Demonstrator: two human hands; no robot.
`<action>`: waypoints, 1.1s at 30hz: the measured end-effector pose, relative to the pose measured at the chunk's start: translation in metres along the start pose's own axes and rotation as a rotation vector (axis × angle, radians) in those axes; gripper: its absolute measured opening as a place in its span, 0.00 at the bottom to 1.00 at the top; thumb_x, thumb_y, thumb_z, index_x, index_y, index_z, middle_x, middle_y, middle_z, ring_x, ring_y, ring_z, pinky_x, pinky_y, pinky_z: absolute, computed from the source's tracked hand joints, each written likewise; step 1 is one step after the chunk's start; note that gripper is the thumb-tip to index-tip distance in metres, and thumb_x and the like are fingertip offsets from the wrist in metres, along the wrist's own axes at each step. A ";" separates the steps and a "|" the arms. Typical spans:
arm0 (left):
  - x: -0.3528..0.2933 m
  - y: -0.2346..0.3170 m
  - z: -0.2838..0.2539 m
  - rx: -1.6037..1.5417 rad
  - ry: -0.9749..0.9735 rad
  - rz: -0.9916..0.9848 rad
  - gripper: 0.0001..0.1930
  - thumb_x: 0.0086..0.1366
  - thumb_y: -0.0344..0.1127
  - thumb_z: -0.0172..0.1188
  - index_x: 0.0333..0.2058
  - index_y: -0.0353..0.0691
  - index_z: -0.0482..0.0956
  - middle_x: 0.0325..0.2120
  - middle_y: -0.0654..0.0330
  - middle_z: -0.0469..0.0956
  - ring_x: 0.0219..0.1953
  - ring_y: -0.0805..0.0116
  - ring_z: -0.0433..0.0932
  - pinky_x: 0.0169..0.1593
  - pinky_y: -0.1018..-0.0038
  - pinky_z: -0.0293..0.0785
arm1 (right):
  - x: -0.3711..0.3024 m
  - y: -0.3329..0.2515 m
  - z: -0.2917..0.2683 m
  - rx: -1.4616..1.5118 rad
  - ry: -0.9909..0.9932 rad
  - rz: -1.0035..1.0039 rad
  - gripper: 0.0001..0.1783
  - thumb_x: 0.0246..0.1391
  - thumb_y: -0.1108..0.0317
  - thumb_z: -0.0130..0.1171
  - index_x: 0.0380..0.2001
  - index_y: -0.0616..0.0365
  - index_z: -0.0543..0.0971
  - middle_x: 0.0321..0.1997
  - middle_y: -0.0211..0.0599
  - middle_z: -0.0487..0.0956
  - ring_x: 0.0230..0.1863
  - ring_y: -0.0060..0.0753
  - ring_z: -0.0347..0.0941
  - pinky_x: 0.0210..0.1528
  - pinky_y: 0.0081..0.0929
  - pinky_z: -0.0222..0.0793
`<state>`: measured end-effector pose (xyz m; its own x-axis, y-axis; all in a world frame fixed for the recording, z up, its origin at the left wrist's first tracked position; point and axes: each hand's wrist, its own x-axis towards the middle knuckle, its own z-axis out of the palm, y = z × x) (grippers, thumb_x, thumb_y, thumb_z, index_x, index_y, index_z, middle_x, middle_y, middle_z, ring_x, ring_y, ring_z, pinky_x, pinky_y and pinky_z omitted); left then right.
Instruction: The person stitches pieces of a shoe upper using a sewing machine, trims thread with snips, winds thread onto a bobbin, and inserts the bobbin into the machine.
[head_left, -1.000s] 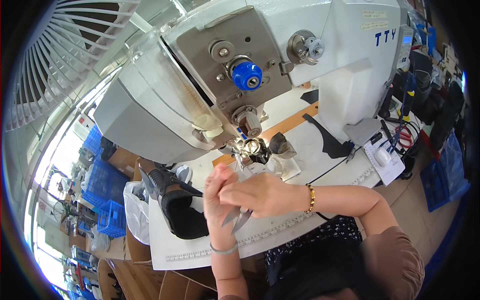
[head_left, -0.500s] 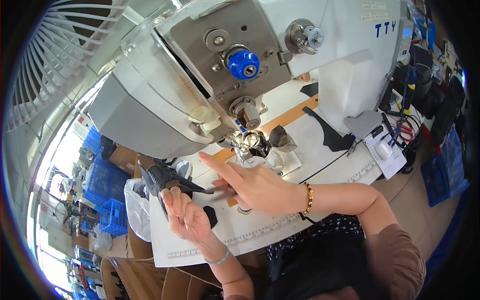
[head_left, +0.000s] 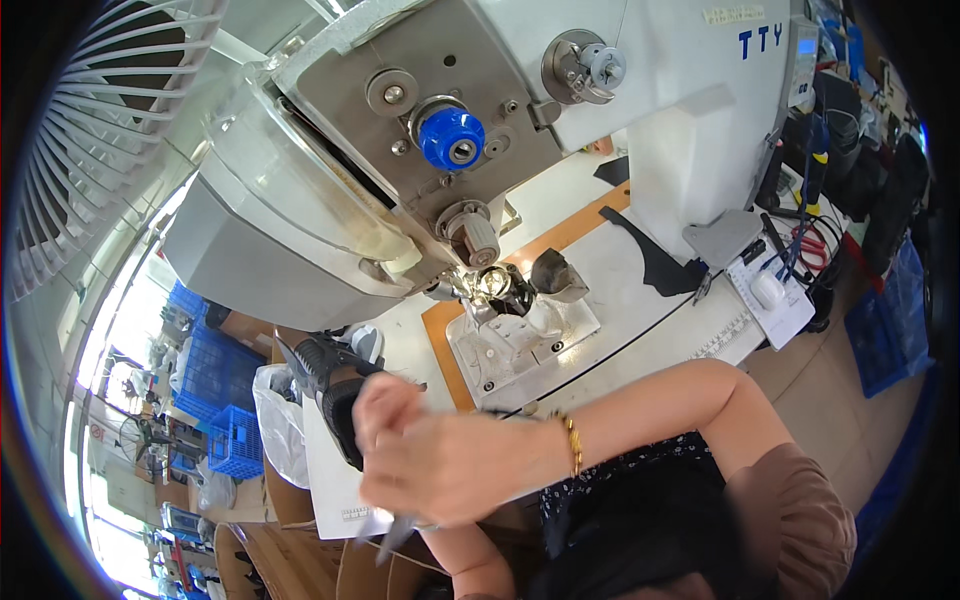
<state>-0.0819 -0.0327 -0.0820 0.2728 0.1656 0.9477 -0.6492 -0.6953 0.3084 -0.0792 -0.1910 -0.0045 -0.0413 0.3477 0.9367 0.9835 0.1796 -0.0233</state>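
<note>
My right hand [head_left: 455, 470], with a beaded bracelet on its wrist, is closed and crosses in front of my left hand. Two pointed metal blades, which look like small snips [head_left: 385, 535], stick out below its fingers, blurred by motion. My left hand [head_left: 390, 405] is mostly hidden behind the right and its fingers are smeared. Just beside it, a dark grey and black shoe upper [head_left: 340, 385] rests at the table's left edge. Whether the left hand grips the upper I cannot tell.
A large sewing machine [head_left: 430, 90] with a blue knob stands over the white table [head_left: 405, 340]. A black cut piece [head_left: 650, 260] lies right of its needle area. Cables and a white mouse [head_left: 768, 289] are further right. A fan [head_left: 120, 120], blue crates [head_left: 235, 440] and cardboard boxes [head_left: 280, 560] are on the left.
My right hand has swung down and left across my left hand, and the blades now show below it. The dark strip stretched between both hands is out of sight. The whole view has shifted slightly.
</note>
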 end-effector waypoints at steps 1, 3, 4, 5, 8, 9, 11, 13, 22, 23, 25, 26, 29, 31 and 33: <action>0.017 0.021 0.012 -0.358 -0.276 -0.661 0.17 0.63 0.42 0.48 0.36 0.31 0.75 0.18 0.64 0.69 0.15 0.81 0.56 0.16 0.83 0.51 | -0.005 -0.010 0.010 -0.022 -0.074 -0.053 0.09 0.42 0.65 0.51 0.28 0.55 0.67 0.23 0.28 0.65 0.24 0.24 0.66 0.19 0.24 0.61; 0.033 0.044 0.042 -0.737 -0.577 -1.330 0.18 0.66 0.42 0.44 0.39 0.31 0.74 0.18 0.64 0.70 0.13 0.83 0.54 0.14 0.85 0.49 | -0.019 -0.016 0.018 -0.065 -0.156 -0.085 0.09 0.43 0.64 0.49 0.27 0.56 0.67 0.23 0.28 0.64 0.25 0.23 0.65 0.20 0.24 0.60; 0.033 0.053 0.048 -0.892 -0.542 -1.342 0.18 0.67 0.42 0.44 0.41 0.31 0.73 0.16 0.65 0.68 0.12 0.84 0.53 0.13 0.86 0.47 | -0.022 -0.024 0.020 -0.038 -0.156 -0.108 0.10 0.44 0.63 0.48 0.27 0.58 0.66 0.23 0.28 0.64 0.25 0.24 0.65 0.21 0.24 0.60; 0.031 0.056 0.055 -1.059 -0.512 -1.351 0.18 0.67 0.41 0.44 0.43 0.31 0.72 0.15 0.66 0.67 0.11 0.85 0.51 0.11 0.86 0.44 | -0.027 -0.028 0.017 -0.020 -0.161 -0.122 0.10 0.45 0.63 0.47 0.27 0.59 0.66 0.23 0.28 0.63 0.25 0.24 0.65 0.22 0.24 0.59; 0.039 0.046 0.054 -1.628 -0.202 -1.430 0.16 0.67 0.34 0.44 0.48 0.30 0.65 0.14 0.68 0.61 0.13 0.84 0.55 0.13 0.86 0.50 | -0.034 -0.038 0.010 0.045 -0.261 -0.206 0.12 0.46 0.62 0.46 0.31 0.60 0.67 0.23 0.28 0.65 0.25 0.23 0.66 0.25 0.26 0.64; 0.043 0.044 0.052 -1.868 -0.085 -1.349 0.15 0.67 0.32 0.43 0.49 0.30 0.64 0.14 0.68 0.59 0.14 0.83 0.56 0.14 0.86 0.51 | -0.032 -0.039 0.007 0.058 -0.289 -0.264 0.15 0.48 0.60 0.46 0.34 0.60 0.68 0.23 0.27 0.66 0.23 0.22 0.66 0.26 0.27 0.66; 0.046 0.043 0.036 -1.915 -0.108 -1.226 0.14 0.66 0.29 0.41 0.49 0.32 0.63 0.15 0.67 0.59 0.15 0.82 0.58 0.16 0.86 0.55 | -0.030 -0.042 0.000 0.122 -0.276 -0.306 0.08 0.47 0.62 0.45 0.22 0.55 0.67 0.19 0.29 0.66 0.21 0.25 0.67 0.21 0.20 0.61; 0.049 0.034 0.022 -1.972 0.074 -0.846 0.12 0.66 0.28 0.42 0.47 0.35 0.64 0.16 0.66 0.60 0.15 0.82 0.59 0.15 0.87 0.54 | -0.034 -0.042 -0.006 0.070 -0.244 -0.345 0.08 0.47 0.63 0.45 0.24 0.55 0.68 0.22 0.27 0.70 0.25 0.21 0.70 0.22 0.17 0.63; 0.053 0.083 -0.102 -1.737 0.173 -0.027 0.09 0.64 0.26 0.43 0.33 0.39 0.75 0.15 0.64 0.63 0.11 0.83 0.58 0.12 0.88 0.46 | -0.051 0.030 -0.040 0.084 -0.236 0.493 0.29 0.46 0.70 0.55 0.54 0.58 0.61 0.28 0.28 0.71 0.20 0.23 0.72 0.16 0.15 0.66; 0.053 0.089 -0.107 -1.690 0.162 0.047 0.08 0.65 0.28 0.44 0.36 0.39 0.73 0.13 0.65 0.62 0.12 0.82 0.58 0.16 0.86 0.53 | -0.055 0.040 -0.038 -0.109 -0.254 0.437 0.23 0.46 0.69 0.55 0.47 0.60 0.64 0.27 0.31 0.70 0.20 0.26 0.72 0.16 0.20 0.66; 0.051 0.092 -0.117 -1.638 0.148 0.123 0.07 0.65 0.29 0.44 0.38 0.39 0.72 0.11 0.65 0.61 0.13 0.80 0.58 0.20 0.85 0.60 | -0.055 0.047 -0.036 -0.298 -0.267 0.373 0.16 0.47 0.69 0.54 0.40 0.62 0.67 0.26 0.33 0.69 0.20 0.28 0.72 0.16 0.24 0.66; 0.048 0.088 -0.123 -1.592 0.237 0.037 0.08 0.66 0.30 0.43 0.38 0.40 0.71 0.13 0.66 0.61 0.14 0.81 0.58 0.18 0.86 0.56 | -0.052 0.048 -0.035 -0.242 -0.257 0.355 0.14 0.46 0.70 0.54 0.37 0.60 0.67 0.26 0.34 0.69 0.21 0.29 0.72 0.17 0.24 0.66; 0.032 0.058 -0.118 -1.297 0.551 -0.391 0.12 0.68 0.32 0.36 0.46 0.40 0.65 0.18 0.66 0.56 0.16 0.79 0.56 0.17 0.85 0.56 | -0.043 0.050 -0.034 -0.185 -0.193 0.306 0.14 0.42 0.71 0.55 0.35 0.59 0.66 0.28 0.33 0.67 0.22 0.30 0.71 0.19 0.23 0.66; 0.005 0.010 -0.087 -0.844 0.157 -0.827 0.14 0.67 0.31 0.39 0.48 0.34 0.63 0.20 0.66 0.58 0.17 0.81 0.59 0.17 0.84 0.60 | -0.041 0.051 -0.035 -0.211 -0.140 0.292 0.16 0.40 0.71 0.57 0.35 0.58 0.66 0.29 0.32 0.67 0.22 0.29 0.70 0.19 0.22 0.66; 0.018 0.023 -0.011 -0.749 -0.069 -1.021 0.14 0.66 0.35 0.42 0.45 0.32 0.67 0.22 0.64 0.64 0.16 0.82 0.59 0.17 0.86 0.58 | -0.039 0.037 -0.022 0.050 -0.138 0.092 0.12 0.42 0.68 0.54 0.32 0.59 0.67 0.29 0.33 0.66 0.22 0.29 0.68 0.21 0.25 0.65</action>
<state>-0.0998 -0.0386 -0.0569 0.9062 0.3389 0.2528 -0.3575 0.2953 0.8860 -0.0378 -0.2177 -0.0339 0.0209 0.4871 0.8731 0.9744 0.1857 -0.1269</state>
